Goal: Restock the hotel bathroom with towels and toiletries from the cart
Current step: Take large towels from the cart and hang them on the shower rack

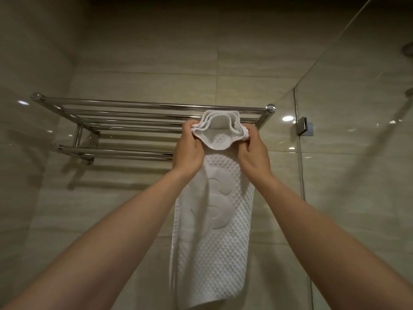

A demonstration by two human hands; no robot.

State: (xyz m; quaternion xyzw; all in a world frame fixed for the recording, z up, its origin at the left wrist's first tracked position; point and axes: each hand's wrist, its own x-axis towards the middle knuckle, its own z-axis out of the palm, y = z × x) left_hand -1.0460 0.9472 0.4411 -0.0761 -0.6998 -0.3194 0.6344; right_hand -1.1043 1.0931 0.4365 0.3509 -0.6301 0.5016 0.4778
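Observation:
A white waffle-textured towel (214, 231) with a raised emblem hangs in folded layers in front of the wall. Its top end bunches up at the right part of a chrome towel rack (116, 113) mounted on the tiled wall. My left hand (187, 151) grips the towel's upper left edge, fingers curled over the folds. My right hand (252, 153) grips the upper right edge the same way. Both arms reach up and forward. The rack's lower bar (111, 152) runs behind my hands; whether the towel lies over it is hidden.
A glass shower partition (357, 153) stands at the right, held by a metal clamp (302, 126) on the wall. Beige tiled walls surround the rack, with a corner at the left. The rack's shelf bars left of the towel carry nothing.

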